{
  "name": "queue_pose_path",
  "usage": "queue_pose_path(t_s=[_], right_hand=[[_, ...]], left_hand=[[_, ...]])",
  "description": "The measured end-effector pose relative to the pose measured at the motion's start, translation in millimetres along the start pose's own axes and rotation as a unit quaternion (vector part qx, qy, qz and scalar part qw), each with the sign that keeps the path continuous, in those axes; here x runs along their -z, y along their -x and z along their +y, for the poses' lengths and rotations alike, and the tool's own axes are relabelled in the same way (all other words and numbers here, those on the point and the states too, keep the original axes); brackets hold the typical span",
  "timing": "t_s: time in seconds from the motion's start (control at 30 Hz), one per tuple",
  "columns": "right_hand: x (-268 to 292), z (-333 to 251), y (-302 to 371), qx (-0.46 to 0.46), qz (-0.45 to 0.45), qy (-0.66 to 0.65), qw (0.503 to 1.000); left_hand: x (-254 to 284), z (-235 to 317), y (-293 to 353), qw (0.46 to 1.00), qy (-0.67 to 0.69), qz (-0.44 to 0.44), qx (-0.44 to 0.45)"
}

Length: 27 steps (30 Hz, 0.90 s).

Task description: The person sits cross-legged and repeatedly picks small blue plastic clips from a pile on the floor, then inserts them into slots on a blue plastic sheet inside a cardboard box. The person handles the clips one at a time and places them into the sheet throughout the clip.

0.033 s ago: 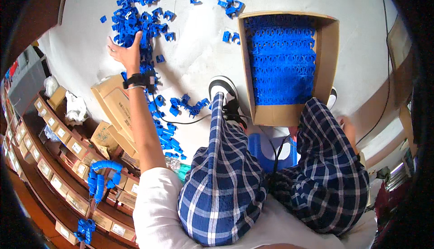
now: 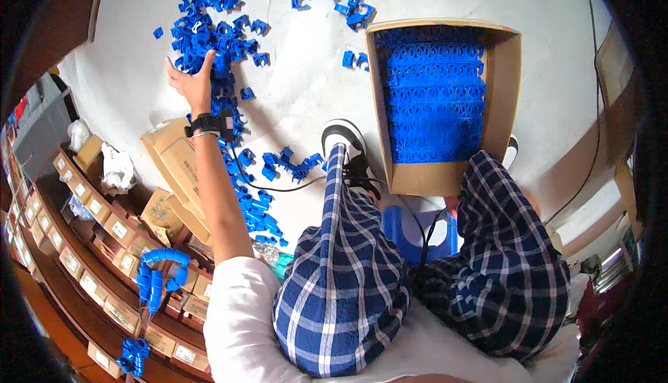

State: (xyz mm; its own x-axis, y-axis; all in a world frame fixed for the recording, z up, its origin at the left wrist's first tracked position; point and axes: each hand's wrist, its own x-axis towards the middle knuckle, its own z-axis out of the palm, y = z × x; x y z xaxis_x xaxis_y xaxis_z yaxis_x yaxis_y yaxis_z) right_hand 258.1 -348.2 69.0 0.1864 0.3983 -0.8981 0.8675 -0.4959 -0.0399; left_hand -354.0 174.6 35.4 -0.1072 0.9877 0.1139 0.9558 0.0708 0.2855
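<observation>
My left hand (image 2: 191,85) reaches to the far left, over a pile of blue plastic pipe clips (image 2: 205,38). Its thumb and fingers are spread apart, with clips just beyond them; no clip is visibly gripped. A dark watch is on that wrist. Of my right hand (image 2: 531,201), only a blurred bit of skin shows beside my right knee, and its fingers are hidden. An open cardboard box (image 2: 501,98) stands in front of my knees, filled with rows of blue clips (image 2: 435,98).
More clips (image 2: 257,209) lie along the floor on the left, and others (image 2: 348,0) at the far middle. Folded cardboard (image 2: 177,167) leans near my left arm. Shelves of small boxes (image 2: 90,202) line the left. A blue stool (image 2: 396,233) is below the box.
My left hand has shifted very slightly toward me. My right hand has slipped further behind my knee. The box and clips are unchanged.
</observation>
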Motion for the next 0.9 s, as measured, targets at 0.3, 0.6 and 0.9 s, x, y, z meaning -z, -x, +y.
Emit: queue_pose_path(t_s=[0.3, 0.6, 0.9], right_hand=[[-82.0, -7.6, -19.8, -0.088, -0.085, -0.062, 0.991], [-93.1, -21.2, -29.9, -0.118, -0.088, -0.1, 0.984], [-89.3, -33.4, -35.2, -0.128, -0.081, -0.119, 0.981]], left_hand=[[-22.6, 5.4, 1.4, 0.993, 0.003, -0.115, -0.019], [28.7, 58.1, 35.5, 0.964, 0.013, -0.265, 0.0], [-46.5, -67.8, -230.9, 0.983, 0.029, -0.113, 0.14]])
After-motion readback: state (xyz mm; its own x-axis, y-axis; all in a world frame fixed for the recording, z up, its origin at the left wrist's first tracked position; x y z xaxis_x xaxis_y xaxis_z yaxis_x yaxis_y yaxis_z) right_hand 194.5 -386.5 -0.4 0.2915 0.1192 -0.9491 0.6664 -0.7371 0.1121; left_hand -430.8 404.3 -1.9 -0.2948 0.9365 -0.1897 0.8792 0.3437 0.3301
